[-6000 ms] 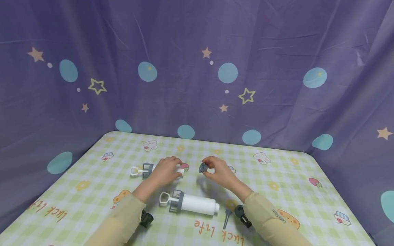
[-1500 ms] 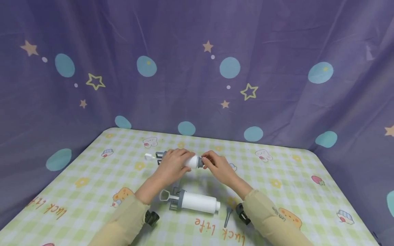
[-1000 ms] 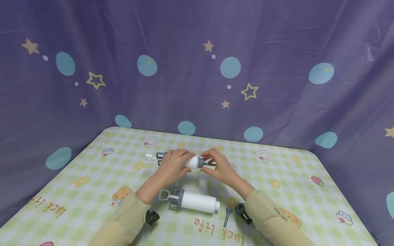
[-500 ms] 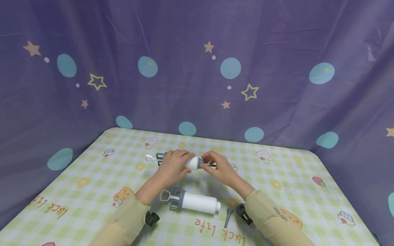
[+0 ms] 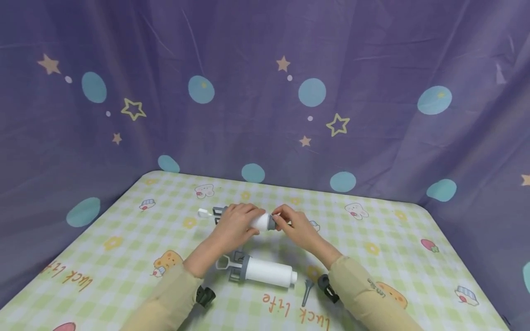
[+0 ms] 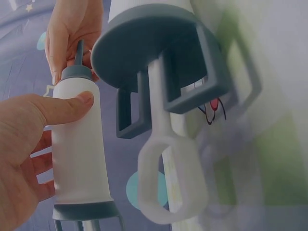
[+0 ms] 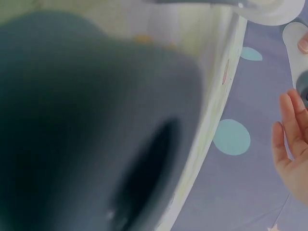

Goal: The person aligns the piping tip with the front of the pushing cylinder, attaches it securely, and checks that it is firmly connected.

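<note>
My left hand [image 5: 238, 226] grips the white barrel of a syringe [image 5: 261, 222] with grey finger loops and a white ring-ended plunger, held above the table. The left wrist view shows my left thumb across that barrel [image 6: 79, 149]. A grey cap [image 5: 272, 222] sits on the barrel's right end, pinched by the fingers of my right hand [image 5: 300, 230]. From the cap a thin grey nozzle [image 6: 79, 52] sticks out towards my right palm. The right wrist view has my right hand [image 7: 294, 144] at its edge, fingers partly cut off.
A second white syringe [image 5: 269, 273] lies nearer to me. To its right are a loose grey nozzle [image 5: 307, 292] and a dark ringed piece [image 5: 327, 288] by my right sleeve. A black piece [image 5: 204, 295] shows by my left sleeve. The checked tablecloth [image 5: 406, 257] meets a purple curtain [image 5: 372, 151].
Six seconds ago the grey cap was apart in my right hand; now it is on the syringe, which my left hand has lifted. Lately my right fingers have shifted around the cap.
</note>
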`<state>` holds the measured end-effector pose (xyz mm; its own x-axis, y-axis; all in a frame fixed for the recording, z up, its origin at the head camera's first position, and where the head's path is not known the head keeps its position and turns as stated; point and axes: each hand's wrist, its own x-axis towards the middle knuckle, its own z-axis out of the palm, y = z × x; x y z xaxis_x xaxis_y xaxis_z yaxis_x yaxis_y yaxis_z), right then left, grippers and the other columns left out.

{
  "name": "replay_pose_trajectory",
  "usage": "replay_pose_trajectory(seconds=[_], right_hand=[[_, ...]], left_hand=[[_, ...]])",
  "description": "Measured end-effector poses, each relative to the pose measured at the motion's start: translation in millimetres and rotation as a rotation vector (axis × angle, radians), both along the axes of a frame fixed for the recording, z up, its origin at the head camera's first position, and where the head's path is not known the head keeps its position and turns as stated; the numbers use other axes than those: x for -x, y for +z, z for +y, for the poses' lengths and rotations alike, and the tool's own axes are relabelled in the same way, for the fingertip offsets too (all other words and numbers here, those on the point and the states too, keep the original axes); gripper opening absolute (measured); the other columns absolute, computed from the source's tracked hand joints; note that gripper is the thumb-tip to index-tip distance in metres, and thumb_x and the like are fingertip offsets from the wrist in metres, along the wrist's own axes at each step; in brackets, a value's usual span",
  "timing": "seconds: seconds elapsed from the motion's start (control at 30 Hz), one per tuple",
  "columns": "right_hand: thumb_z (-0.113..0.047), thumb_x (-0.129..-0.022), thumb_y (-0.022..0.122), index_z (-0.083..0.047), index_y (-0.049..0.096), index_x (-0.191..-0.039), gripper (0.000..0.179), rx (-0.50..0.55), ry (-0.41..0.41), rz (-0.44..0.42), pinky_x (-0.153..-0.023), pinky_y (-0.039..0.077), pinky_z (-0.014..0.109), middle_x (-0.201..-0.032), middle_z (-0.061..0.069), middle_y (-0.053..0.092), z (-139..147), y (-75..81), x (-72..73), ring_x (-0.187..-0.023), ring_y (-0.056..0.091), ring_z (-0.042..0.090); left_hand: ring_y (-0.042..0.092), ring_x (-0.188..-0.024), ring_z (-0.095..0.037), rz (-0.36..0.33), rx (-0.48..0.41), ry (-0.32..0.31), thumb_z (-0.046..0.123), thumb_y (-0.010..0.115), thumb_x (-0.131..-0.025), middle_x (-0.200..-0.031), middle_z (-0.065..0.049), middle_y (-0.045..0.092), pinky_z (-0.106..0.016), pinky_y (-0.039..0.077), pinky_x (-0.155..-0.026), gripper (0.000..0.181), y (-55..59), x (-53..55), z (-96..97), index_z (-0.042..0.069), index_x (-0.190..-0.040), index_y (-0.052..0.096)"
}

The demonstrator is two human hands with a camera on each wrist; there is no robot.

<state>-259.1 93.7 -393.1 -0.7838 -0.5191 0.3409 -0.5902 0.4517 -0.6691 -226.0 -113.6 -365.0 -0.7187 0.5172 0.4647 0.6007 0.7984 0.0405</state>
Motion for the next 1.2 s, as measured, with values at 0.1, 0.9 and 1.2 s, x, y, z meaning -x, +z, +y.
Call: replay_pose_trajectory(seconds=[0.1,0.9,1.2], right_hand=[[-0.033,-0.097,0.041,-0.015,0.055,-0.108,0.025,-0.015,0.001,0.001,-0.062,0.047,0.024,-0.084,-0.002,0.065,0.8,2.0,0.0,-0.075,0.063,0.021],[-0.016,-0.080,0.069,-0.009,0.053,-0.110,0.035,0.002,0.080,0.282,-0.078,0.050,0.027,-0.104,0.002,0.055,-3.2,-1.1,-0.7,-0.093,0.055,0.013],[-0.031,-0.089,0.057,-0.014,0.053,-0.113,0.029,-0.007,0.030,0.124,-0.074,0.050,0.025,-0.101,-0.001,0.061,0.9,1.6,-3.4,-0.088,0.059,0.010]], left_hand=[[0.057,-0.100,-0.023,-0.008,0.001,0.013,0.024,0.077,-0.070,-0.109,-0.002,0.062,-0.042,0.044,-0.085,0.050,-0.3,-0.5,-1.5,0.014,-0.117,0.060],[0.058,-0.099,-0.021,-0.019,0.005,0.015,0.026,0.077,-0.071,-0.108,-0.001,0.062,-0.041,0.044,-0.085,0.051,-2.8,2.6,1.7,0.014,-0.118,0.060],[0.057,-0.100,-0.021,-0.006,-0.004,0.000,0.025,0.077,-0.071,-0.109,-0.001,0.062,-0.042,0.044,-0.085,0.051,-1.9,2.5,3.1,0.015,-0.118,0.060]])
